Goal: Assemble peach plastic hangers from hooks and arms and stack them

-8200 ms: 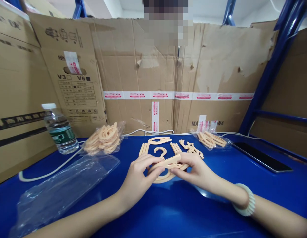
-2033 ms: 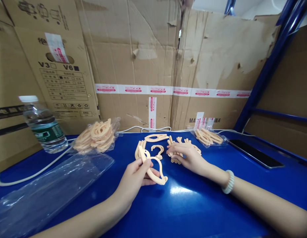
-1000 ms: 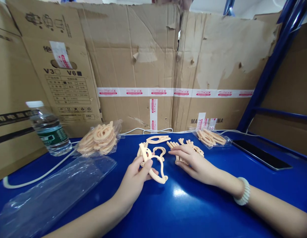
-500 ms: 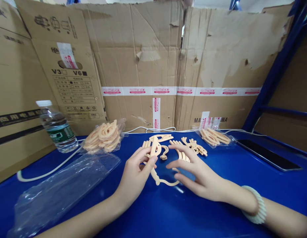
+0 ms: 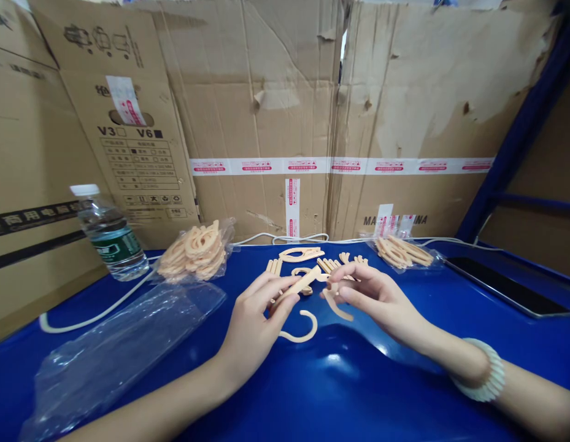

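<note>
My left hand (image 5: pixel 259 310) is closed on a beige hanger part (image 5: pixel 298 284), a straight flat bar pinched between thumb and fingers. Below these fingers a curved hook (image 5: pixel 311 331) shows, seemingly part of the same piece; the join is hidden. My right hand (image 5: pixel 365 294) is closed at the far end of the bar, its fingertips around a small curved beige piece (image 5: pixel 338 307) that points downward. Just behind the hands lie more loose hanger parts: a long pointed loop (image 5: pixel 300 253), short bars (image 5: pixel 274 266) and curved pieces (image 5: pixel 328 265).
Bagged beige parts (image 5: pixel 197 252) sit at left and another bag (image 5: pixel 404 252) at right. A water bottle (image 5: pixel 112 239), a flat plastic bag (image 5: pixel 128 344), a phone (image 5: pixel 505 285) and a white cable (image 5: pixel 82 328) lie around the blue table (image 5: pixel 285 399). Cardboard (image 5: pixel 266 123) walls the back.
The held hanger part has turned from upright to slanting right, its hook swinging left. My right hand has closed in at its end, with a curved piece now at the fingertips.
</note>
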Demonstrator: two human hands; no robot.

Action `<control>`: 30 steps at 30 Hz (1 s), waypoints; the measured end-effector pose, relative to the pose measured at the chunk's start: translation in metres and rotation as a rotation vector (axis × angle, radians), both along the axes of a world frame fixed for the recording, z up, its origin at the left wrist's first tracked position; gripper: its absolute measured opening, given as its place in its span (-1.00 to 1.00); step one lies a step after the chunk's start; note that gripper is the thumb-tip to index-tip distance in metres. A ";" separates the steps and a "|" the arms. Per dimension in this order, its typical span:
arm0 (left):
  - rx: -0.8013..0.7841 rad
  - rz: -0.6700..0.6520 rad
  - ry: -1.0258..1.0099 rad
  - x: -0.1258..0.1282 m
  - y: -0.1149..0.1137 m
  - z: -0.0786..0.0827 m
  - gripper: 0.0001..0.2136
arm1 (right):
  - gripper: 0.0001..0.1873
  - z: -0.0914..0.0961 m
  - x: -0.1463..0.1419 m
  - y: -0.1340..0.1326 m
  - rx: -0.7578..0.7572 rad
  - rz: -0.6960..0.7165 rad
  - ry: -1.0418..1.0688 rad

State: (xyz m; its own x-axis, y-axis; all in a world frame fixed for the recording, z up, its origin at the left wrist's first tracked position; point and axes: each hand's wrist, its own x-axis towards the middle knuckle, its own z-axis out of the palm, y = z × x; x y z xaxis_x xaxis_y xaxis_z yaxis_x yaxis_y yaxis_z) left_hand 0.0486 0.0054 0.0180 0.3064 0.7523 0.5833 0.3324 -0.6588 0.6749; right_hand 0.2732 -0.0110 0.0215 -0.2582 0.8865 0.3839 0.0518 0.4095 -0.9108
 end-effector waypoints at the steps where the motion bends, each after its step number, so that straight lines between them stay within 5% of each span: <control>1: 0.035 0.003 0.018 0.000 0.000 -0.001 -0.79 | -0.77 0.000 -0.001 0.000 -0.019 -0.026 0.009; 6: 0.267 -0.012 0.201 -0.002 0.002 -0.008 -0.73 | -0.64 -0.005 -0.005 0.001 -0.191 0.111 -0.068; 14: 0.699 0.029 0.639 -0.004 0.001 -0.009 -0.70 | -0.54 -0.012 -0.012 -0.005 -0.212 0.221 -0.173; 24: 0.835 0.105 0.868 0.000 0.009 -0.012 -0.73 | -0.47 -0.013 -0.018 -0.002 -0.447 0.246 -0.100; 30: 0.850 0.099 0.932 0.004 0.009 -0.010 -0.75 | -0.53 -0.013 -0.019 -0.001 -0.457 0.187 -0.141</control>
